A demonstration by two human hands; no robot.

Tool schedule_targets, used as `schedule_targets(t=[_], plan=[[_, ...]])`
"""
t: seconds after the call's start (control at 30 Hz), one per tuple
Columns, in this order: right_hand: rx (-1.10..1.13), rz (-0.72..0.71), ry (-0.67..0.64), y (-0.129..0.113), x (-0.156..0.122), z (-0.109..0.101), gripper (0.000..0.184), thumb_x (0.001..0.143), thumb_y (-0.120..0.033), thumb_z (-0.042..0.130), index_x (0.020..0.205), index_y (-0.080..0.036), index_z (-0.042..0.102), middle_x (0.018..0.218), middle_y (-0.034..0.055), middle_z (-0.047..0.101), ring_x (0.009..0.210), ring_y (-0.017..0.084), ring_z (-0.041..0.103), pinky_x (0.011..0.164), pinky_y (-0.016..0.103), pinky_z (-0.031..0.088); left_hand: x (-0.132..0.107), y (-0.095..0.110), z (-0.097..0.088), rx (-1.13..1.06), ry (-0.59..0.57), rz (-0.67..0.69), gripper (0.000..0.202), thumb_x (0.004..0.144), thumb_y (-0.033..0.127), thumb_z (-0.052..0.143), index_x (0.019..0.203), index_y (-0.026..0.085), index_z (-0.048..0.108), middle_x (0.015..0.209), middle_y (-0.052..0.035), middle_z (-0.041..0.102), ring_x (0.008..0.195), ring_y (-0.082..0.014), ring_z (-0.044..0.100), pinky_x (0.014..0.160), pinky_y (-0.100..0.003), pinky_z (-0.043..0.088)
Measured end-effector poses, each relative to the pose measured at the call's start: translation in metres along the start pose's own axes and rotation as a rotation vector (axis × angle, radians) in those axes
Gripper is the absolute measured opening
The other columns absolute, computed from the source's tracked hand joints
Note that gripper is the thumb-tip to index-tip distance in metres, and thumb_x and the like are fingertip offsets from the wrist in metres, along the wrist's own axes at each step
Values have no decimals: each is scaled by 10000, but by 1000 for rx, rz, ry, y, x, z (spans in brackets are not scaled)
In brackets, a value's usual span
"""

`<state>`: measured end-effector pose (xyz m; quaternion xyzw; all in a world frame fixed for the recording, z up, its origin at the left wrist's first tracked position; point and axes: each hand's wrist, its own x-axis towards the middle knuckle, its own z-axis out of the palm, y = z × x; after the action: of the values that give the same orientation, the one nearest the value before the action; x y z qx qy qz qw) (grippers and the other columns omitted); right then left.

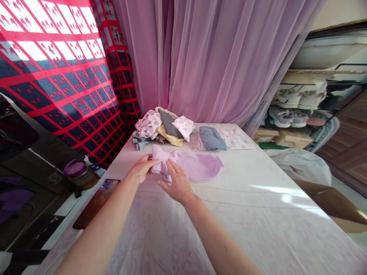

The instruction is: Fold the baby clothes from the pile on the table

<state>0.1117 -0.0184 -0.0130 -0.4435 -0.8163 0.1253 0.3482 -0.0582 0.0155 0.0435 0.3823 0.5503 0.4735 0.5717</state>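
Observation:
A small lilac knitted garment (pixel 197 166) lies flat on the white table (pixel 258 206). My left hand (pixel 142 168) pinches its left end, with fingers closed on the fabric. My right hand (pixel 176 181) rests palm down on the garment's near left part, fingers stretched out. Behind it lies a heap of small clothes (pixel 160 130) in pink prints, grey and yellow. A folded grey-blue piece (pixel 211 138) and a pale printed piece (pixel 237 139) lie to the heap's right.
Lilac curtains (pixel 218 57) hang behind the table, and a red and blue patterned cloth (pixel 57 76) covers the left. A purple-lidded jar (pixel 78 172) and a phone (pixel 106 184) sit at the left edge. Shoes on a rack (pixel 298 110) and boxes stand at right.

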Motion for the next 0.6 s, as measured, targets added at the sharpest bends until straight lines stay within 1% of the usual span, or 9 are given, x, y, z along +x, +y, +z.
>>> schedule_targets(t=[0.03, 0.1, 0.17, 0.23, 0.27, 0.33, 0.4, 0.5, 0.6], plan=[[35, 14, -1, -4, 4, -4, 859, 809, -447, 661, 1540, -182, 297, 1553, 159, 373, 1417, 276, 368, 1123, 455, 347, 0, 5, 9, 0, -16, 12, 559, 539, 305, 872, 1026, 184, 627, 830, 11, 685, 649, -108, 614, 561, -210, 471], [77, 122, -6, -8, 11, -12, 915, 787, -434, 670, 1560, -209, 236, 1536, 150, 401, 1360, 286, 447, 1045, 439, 430, -1, 14, 28, 20, -66, 19, 510, 608, 311, 850, 1047, 191, 621, 839, 8, 689, 656, -106, 622, 569, -213, 492], [102, 290, 22, -5, 17, -21, 841, 820, -401, 619, 1554, -213, 253, 1411, 142, 550, 1203, 285, 587, 927, 405, 501, -1, 24, 45, 37, -151, 32, 442, 693, 344, 809, 1063, 186, 629, 897, -23, 706, 705, -120, 649, 631, -246, 538], [152, 423, 115, 6, 21, -31, 660, 879, -361, 524, 1501, -201, 371, 1186, 114, 691, 999, 260, 673, 829, 362, 524, 2, 33, 59, 32, -235, 85, 396, 773, 391, 751, 1082, 172, 635, 1002, -70, 715, 796, -146, 681, 748, -308, 571], [191, 469, 181, 16, 22, -36, 571, 897, -343, 480, 1447, -197, 450, 1082, 96, 722, 926, 244, 683, 800, 344, 525, 3, 35, 64, 27, -256, 124, 387, 802, 406, 724, 1094, 168, 633, 1066, -89, 709, 848, -158, 691, 812, -336, 570], [289, 557, 318, 39, 22, -47, 442, 898, -328, 437, 1292, -197, 588, 947, 69, 730, 849, 221, 672, 753, 315, 527, 9, 35, 70, 34, -239, 184, 374, 841, 418, 681, 1115, 170, 624, 1186, -113, 683, 941, -174, 696, 902, -370, 550], [415, 678, 425, 65, 18, -57, 366, 863, -361, 462, 1122, -183, 650, 856, 57, 708, 793, 209, 650, 688, 296, 536, 15, 27, 74, 102, -194, 190, 373, 866, 420, 639, 1145, 174, 617, 1269, -121, 654, 1027, -192, 684, 951, -382, 528], [615, 814, 545, 97, 6, -69, 311, 789, -383, 505, 979, -169, 627, 784, 37, 661, 727, 187, 615, 601, 272, 537, 23, -2, 81, 355, -165, 217, 417, 897, 438, 559, 1220, 179, 612, 1340, -119, 624, 1198, -234, 610, 1026, -400, 478], [688, 872, 579, 117, -8, -76, 289, 707, -325, 542, 949, -175, 591, 776, 26, 646, 694, 177, 616, 564, 269, 540, 29, -39, 95, 730, -172, 407, 475, 892, 433, 545, 1304, 200, 590, 1418, -106, 570, 1330, -247, 502, 1125, -412, 381]])
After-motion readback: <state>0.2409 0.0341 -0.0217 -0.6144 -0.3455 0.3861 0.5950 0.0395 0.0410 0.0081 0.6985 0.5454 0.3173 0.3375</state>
